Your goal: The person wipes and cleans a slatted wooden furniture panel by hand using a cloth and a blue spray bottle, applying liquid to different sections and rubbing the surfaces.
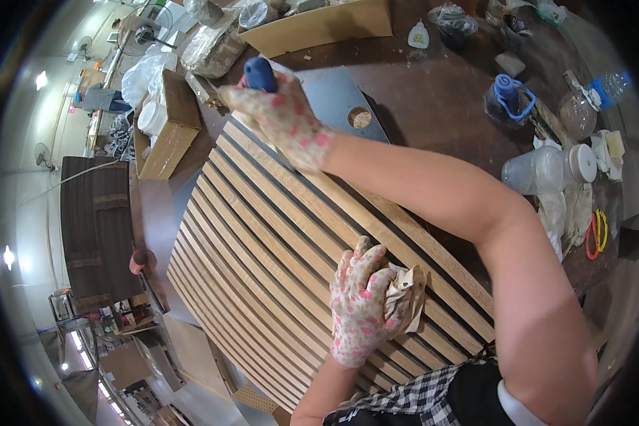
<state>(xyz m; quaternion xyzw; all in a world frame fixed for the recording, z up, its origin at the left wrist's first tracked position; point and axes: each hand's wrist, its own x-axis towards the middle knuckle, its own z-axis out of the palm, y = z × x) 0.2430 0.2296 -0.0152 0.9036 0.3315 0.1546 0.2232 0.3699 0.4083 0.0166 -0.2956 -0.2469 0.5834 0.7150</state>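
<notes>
A slatted wooden panel (263,238), with pale wood strips and dark gaps between them, spans the middle of the view. My right hand (287,121), in a floral glove, is closed round a blue-handled tool (260,74) above the panel's far edge. Its working end is hidden, so the kind of tool cannot be told. Lower down, my left hand (362,302), gloved alike, rests on the slats near the panel's near right part. A crumpled beige rag (407,295) is tucked by its thumb side, and the fingers partly cover it.
A blue-grey board with a round hole (330,106) lies beyond the panel. Cardboard boxes (170,131) stand at the far left. At the right are a clear jar (547,169), a blue-capped bottle (505,92) and red and yellow rings (596,234). A small glue bottle (418,35) stands farther back.
</notes>
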